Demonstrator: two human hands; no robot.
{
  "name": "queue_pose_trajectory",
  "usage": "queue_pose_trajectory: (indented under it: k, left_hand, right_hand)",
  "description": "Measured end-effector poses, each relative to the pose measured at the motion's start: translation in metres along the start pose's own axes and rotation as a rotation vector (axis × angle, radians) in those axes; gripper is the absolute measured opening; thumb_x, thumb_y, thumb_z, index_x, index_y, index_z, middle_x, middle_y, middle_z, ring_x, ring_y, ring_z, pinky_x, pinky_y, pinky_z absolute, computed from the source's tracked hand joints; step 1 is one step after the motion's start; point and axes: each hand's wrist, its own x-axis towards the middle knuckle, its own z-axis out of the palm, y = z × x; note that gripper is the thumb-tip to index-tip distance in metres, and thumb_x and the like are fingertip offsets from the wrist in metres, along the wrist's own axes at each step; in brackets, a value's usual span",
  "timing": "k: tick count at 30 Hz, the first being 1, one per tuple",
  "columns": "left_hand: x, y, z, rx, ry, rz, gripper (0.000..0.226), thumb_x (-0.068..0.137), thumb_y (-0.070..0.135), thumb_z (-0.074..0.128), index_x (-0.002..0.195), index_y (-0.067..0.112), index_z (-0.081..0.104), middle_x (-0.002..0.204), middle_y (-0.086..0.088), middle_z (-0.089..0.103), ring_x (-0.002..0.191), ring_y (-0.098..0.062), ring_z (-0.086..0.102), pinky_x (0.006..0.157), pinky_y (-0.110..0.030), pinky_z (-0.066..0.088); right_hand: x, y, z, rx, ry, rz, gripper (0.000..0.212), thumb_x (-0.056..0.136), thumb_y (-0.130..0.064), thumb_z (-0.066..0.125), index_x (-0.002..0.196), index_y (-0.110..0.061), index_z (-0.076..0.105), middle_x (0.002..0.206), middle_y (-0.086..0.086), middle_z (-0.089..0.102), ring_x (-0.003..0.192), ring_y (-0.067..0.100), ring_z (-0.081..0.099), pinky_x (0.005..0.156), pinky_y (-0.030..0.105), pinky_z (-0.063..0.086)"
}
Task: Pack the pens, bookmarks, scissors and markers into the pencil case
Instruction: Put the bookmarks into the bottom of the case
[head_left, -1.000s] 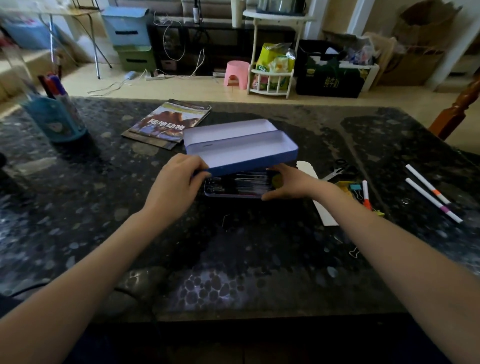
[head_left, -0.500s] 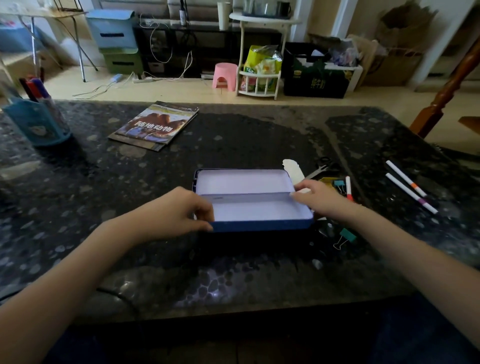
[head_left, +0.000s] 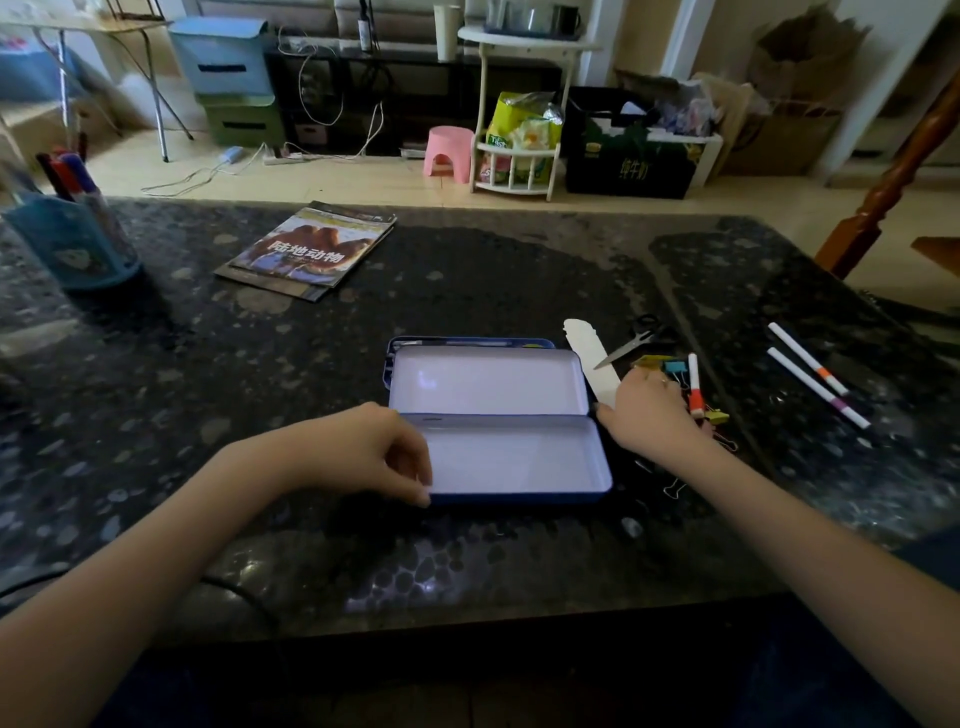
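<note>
The blue tin pencil case lies open flat at the table's middle, both white halves bare; a strip of its dark lower tray shows behind. My left hand holds the near left corner with curled fingers. My right hand rests flat beside the case's right end, on the near end of a pale bookmark. Scissors lie just beyond that hand. An orange-capped marker lies by its fingers. Two white markers lie farther right.
Coloured binder clips are scattered around my right hand. A magazine lies at the far left-centre, and a blue pen holder with pens stands at the far left. A wooden chair post rises at the right edge.
The case's lid swung open toward me and now lies flat. My right hand left the case and moved right onto the bookmark. My left hand stays at the left corner.
</note>
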Motion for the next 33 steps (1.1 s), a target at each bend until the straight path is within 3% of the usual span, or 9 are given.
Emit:
queue_pose_trajectory:
  k: [6, 12, 14, 17, 19, 22, 25, 27, 33]
  left_hand:
    - [0.003, -0.003, -0.001, -0.004, 0.097, -0.037, 0.018, 0.083, 0.038, 0.066, 0.098, 0.029, 0.068, 0.095, 0.012, 0.067, 0.088, -0.001, 0.061, 0.084, -0.022, 0.051]
    - [0.004, -0.003, 0.005, 0.029, 0.094, -0.03, 0.02, 0.084, 0.036, 0.066, 0.1, 0.026, 0.069, 0.097, 0.009, 0.068, 0.087, -0.001, 0.061, 0.083, -0.021, 0.05]
    - [0.003, -0.002, 0.003, 0.019, 0.132, -0.043, 0.018, 0.084, 0.036, 0.066, 0.098, 0.026, 0.069, 0.095, 0.01, 0.068, 0.087, -0.002, 0.062, 0.085, -0.025, 0.052]
    - [0.0, 0.004, -0.001, -0.015, 0.285, -0.038, 0.009, 0.086, 0.032, 0.064, 0.088, 0.025, 0.069, 0.082, 0.011, 0.068, 0.076, -0.001, 0.064, 0.078, -0.025, 0.054]
    - [0.001, 0.01, -0.003, -0.167, 0.42, -0.022, 0.004, 0.087, 0.026, 0.063, 0.087, 0.026, 0.067, 0.077, 0.009, 0.068, 0.07, -0.002, 0.066, 0.071, -0.021, 0.054]
    - [0.007, 0.019, -0.003, -0.705, 0.539, -0.055, 0.01, 0.088, 0.018, 0.061, 0.096, 0.022, 0.065, 0.09, -0.002, 0.072, 0.079, -0.006, 0.07, 0.068, -0.022, 0.055]
    - [0.014, 0.032, 0.004, -1.251, 0.351, -0.123, 0.031, 0.09, 0.012, 0.056, 0.121, 0.014, 0.056, 0.109, -0.006, 0.069, 0.097, -0.015, 0.067, 0.082, -0.03, 0.055]
    - [0.016, 0.038, 0.011, -1.53, 0.214, -0.058, 0.035, 0.09, 0.005, 0.052, 0.124, 0.013, 0.053, 0.111, -0.007, 0.07, 0.103, -0.019, 0.066, 0.083, -0.03, 0.056]
    - [0.027, 0.041, 0.026, -1.734, 0.193, -0.04, 0.032, 0.091, 0.0, 0.047, 0.121, 0.008, 0.055, 0.11, -0.011, 0.069, 0.099, -0.021, 0.068, 0.077, -0.031, 0.059]
  right_hand:
    - [0.008, -0.011, 0.0, -0.133, -0.03, 0.06, 0.052, 0.092, -0.022, 0.051, 0.133, 0.006, 0.035, 0.134, 0.025, 0.042, 0.124, 0.038, 0.043, 0.097, 0.044, 0.042]
    - [0.007, -0.015, 0.001, -0.423, 0.043, -0.115, 0.033, 0.091, 0.002, 0.041, 0.123, 0.0, 0.05, 0.122, 0.019, 0.053, 0.11, 0.033, 0.054, 0.083, 0.038, 0.048]
    - [0.006, -0.006, -0.012, -0.285, 0.063, -0.128, 0.026, 0.093, 0.0, 0.043, 0.116, 0.001, 0.054, 0.117, 0.02, 0.059, 0.105, 0.033, 0.06, 0.08, 0.037, 0.049]
    - [0.003, 0.001, -0.032, 0.236, 0.01, -0.047, 0.026, 0.093, -0.003, 0.048, 0.115, 0.005, 0.058, 0.11, 0.021, 0.065, 0.096, 0.035, 0.064, 0.072, 0.033, 0.047]
    - [-0.006, -0.004, -0.043, 0.635, -0.097, -0.003, 0.03, 0.095, -0.005, 0.049, 0.124, 0.001, 0.057, 0.103, 0.014, 0.067, 0.086, 0.025, 0.068, 0.068, 0.033, 0.052]
    - [-0.031, -0.018, -0.057, 1.077, -0.465, -0.019, 0.033, 0.096, -0.006, 0.048, 0.129, -0.007, 0.051, 0.105, 0.011, 0.069, 0.089, 0.02, 0.071, 0.07, 0.033, 0.057]
    - [-0.046, -0.029, -0.059, 1.02, -0.747, -0.148, 0.028, 0.094, -0.007, 0.052, 0.12, -0.016, 0.052, 0.103, 0.007, 0.074, 0.094, 0.017, 0.072, 0.077, 0.035, 0.058]
    - [-0.051, -0.036, -0.055, 0.935, -0.838, -0.198, 0.026, 0.093, -0.007, 0.053, 0.117, -0.016, 0.049, 0.103, 0.006, 0.074, 0.097, 0.017, 0.071, 0.083, 0.038, 0.057]
    - [-0.058, -0.043, -0.045, 0.744, -0.814, -0.314, 0.013, 0.094, -0.011, 0.054, 0.105, -0.019, 0.055, 0.109, 0.002, 0.068, 0.104, 0.015, 0.064, 0.09, 0.04, 0.055]
